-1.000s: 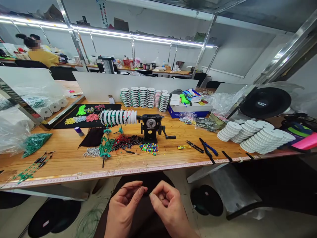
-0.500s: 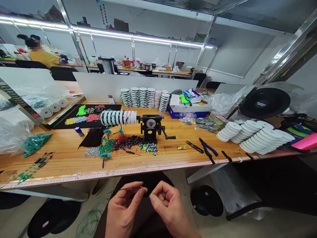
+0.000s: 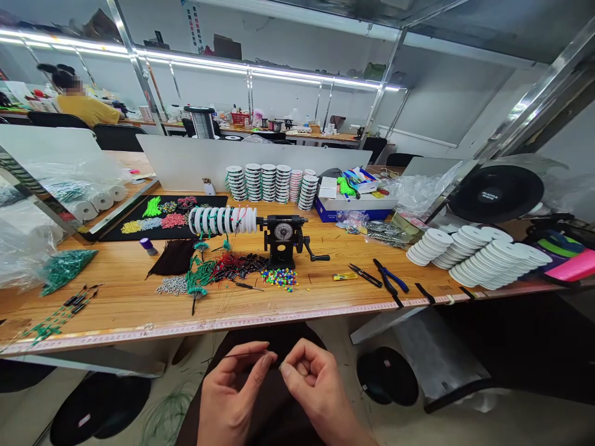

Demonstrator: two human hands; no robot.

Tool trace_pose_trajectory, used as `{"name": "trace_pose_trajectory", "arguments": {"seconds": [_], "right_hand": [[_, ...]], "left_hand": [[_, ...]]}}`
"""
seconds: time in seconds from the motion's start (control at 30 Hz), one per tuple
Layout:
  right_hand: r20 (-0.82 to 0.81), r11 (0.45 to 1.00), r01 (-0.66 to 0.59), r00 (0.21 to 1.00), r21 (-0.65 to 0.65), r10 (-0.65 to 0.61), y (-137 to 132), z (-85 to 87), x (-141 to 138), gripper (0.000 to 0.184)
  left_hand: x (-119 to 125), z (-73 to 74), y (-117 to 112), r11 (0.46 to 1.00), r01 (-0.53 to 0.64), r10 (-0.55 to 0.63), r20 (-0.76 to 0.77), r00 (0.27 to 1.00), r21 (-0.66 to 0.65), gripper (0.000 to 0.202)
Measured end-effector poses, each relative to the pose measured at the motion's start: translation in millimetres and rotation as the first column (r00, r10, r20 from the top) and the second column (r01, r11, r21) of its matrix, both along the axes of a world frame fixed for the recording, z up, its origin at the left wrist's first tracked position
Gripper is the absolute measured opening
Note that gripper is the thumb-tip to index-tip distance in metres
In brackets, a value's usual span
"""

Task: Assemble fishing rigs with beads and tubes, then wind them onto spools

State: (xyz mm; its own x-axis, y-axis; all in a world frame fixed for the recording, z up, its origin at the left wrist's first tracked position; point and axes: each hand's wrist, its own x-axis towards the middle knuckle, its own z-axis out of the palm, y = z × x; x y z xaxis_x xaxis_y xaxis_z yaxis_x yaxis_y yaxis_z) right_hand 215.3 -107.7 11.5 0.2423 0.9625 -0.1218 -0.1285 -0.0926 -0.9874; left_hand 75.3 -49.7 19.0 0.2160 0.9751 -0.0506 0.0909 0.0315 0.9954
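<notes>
**Left hand**: thumb and forefinger pressed together on a thin dark wire; the other fingers are loosely curled.

**Right hand**: fingers curled inward, thumb and forefinger pressed together; it sits just beside the left fingertips; whether it pinches anything is too small to tell.

**Wire**: held above the lap, its long axis nearly level across the view; it runs out leftward from the left grip, its short end pointing toward the right hand; the left hand is nearer and the right hand just apart.

**Floor**: round black stools on either side of the lap; loose green wire by the left one.

**Desk front edge**: a measuring tape runs along it; a pile of colored beads and a pair of pliers lie just behind it.

**Desk middle**: a hand-cranked winder carries white spools; a black mat lies to its left.

**Desk back edge**: stacked spools stand beside a blue box.
</notes>
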Motion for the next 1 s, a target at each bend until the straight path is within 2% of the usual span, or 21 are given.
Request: {"name": "trace_pose_trajectory", "arguments": {"seconds": [0.37, 0.63, 0.73, 0.87, 1.0], "right_hand": [[0.026, 1.0, 0.003, 1.0, 0.0, -0.002, 4, 3.0, 1, 0.029], [0.041, 1.0, 0.0, 0.999, -0.005, 0.0, 5, 3.8, 1, 0.027], [0.06, 1.0, 0.023, 0.998, 0.001, -0.023, 5, 4.7, 0, 0.03], [0.143, 0.998, 0.059, 0.988, 0.011, -0.06, 3, 2.0, -1, 0.031], [0.302, 0.999, 0.038, 0.952, 0.02, -0.042, 2, 0.0, -1, 0.023]], "left_hand": [[1, 4.0, -1, 0.999, 0.001, 0.0, -0.042, 0.999, 0.04, 0.027], [-1, -8.3, -3, 0.993, -0.006, 0.021, -0.121, 0.992, 0.121, 0.024], [-2, -11.1, -2, 0.988, 0.001, 0.013, -0.086, 0.996, 0.157, 0.018], [-2, -8.2, 4, 0.994, 0.082, -0.081, -0.024, 0.996, 0.076, 0.018], [-2, -7.5, 11, 0.996, 0.084, -0.083, 0.014, 0.996, -0.004, 0.023]]}}
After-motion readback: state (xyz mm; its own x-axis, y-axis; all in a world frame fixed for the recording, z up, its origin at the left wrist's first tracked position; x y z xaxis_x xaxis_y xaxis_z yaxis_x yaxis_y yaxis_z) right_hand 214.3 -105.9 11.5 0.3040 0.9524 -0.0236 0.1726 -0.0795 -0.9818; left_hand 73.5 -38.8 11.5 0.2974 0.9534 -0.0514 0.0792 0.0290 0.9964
